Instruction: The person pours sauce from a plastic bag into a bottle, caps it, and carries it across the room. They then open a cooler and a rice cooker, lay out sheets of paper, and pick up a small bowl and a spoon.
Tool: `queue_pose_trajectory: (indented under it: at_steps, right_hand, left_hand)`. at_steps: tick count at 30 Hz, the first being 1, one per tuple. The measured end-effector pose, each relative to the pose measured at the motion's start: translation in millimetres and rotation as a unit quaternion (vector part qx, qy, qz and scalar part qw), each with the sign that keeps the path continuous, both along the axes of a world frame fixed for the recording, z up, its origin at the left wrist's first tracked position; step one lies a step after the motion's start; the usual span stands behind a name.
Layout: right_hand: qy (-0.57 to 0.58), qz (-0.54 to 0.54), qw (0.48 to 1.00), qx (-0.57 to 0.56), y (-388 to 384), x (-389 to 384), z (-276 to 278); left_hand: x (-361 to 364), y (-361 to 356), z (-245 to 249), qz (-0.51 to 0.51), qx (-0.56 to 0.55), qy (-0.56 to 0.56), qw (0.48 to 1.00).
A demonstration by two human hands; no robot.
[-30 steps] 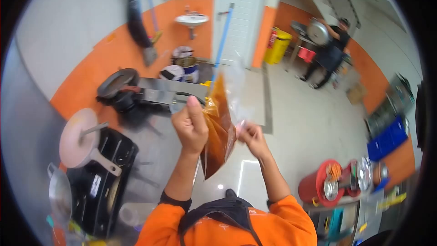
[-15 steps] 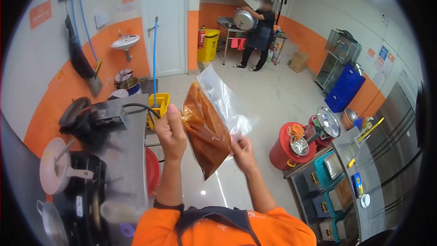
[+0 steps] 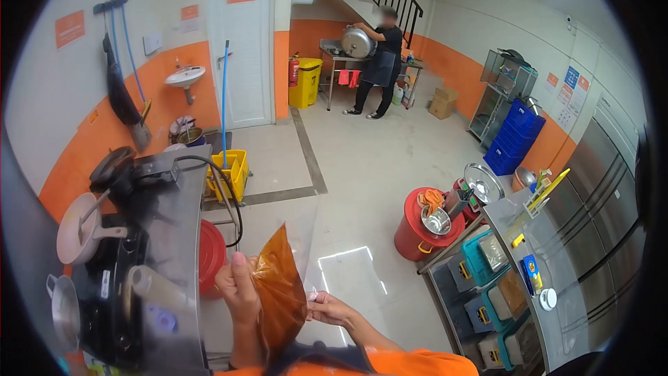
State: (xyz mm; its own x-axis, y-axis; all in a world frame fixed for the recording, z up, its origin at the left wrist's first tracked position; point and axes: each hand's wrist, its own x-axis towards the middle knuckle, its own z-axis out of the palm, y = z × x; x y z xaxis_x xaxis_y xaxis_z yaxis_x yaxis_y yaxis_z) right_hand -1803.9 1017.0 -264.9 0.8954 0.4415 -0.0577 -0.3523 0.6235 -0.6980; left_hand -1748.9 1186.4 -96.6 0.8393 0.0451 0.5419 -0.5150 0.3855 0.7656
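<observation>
The left hand (image 3: pixel 235 291) is closed around the left side of a clear plastic bag of reddish-brown sauce (image 3: pixel 280 291), thumb lying up along its edge. The right hand (image 3: pixel 332 308) pinches the bag's clear plastic at its right side with the fingertips. In this head view the bag hangs in the air between both hands, low in front of the person's orange top, just off the right edge of a steel bench (image 3: pixel 177 237). On the bench sit a black stove (image 3: pixel 104 292) and a lidded pan (image 3: pixel 78 230). A red bucket (image 3: pixel 412 235) stands on the floor to the right. Far back, another person (image 3: pixel 379 56) holds a large steel pot (image 3: pixel 358 42).
</observation>
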Motion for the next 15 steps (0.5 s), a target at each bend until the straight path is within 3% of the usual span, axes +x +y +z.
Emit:
queue_pose_trajectory:
  at_steps: [3,5,9,11,13,15]
  right_hand:
    - [-0.047,-0.085,0.963,-0.252,-11,-2,16]
    - [-0.033,-0.175,0.968,-0.179,-4,6,40]
    - [-0.181,0.031,0.942,-0.280,2,-33,80]
    - [-0.167,-0.022,0.936,-0.309,1,-26,83]
    - [-0.115,-0.118,0.951,-0.262,19,-22,79]
    - [-0.200,0.021,0.947,-0.250,41,-28,76]
  left_hand:
    - [-19,9,-2,0.080,0.006,-0.027,0.996]
    - [-28,16,-2,0.119,0.025,-0.047,0.991]
    - [-29,46,5,0.184,0.157,-0.062,0.968]
    - [-39,74,16,0.193,0.199,-0.056,0.959]
    - [-43,86,11,0.185,0.200,-0.077,0.959]
    - [-43,96,9,0.185,0.219,-0.058,0.956]
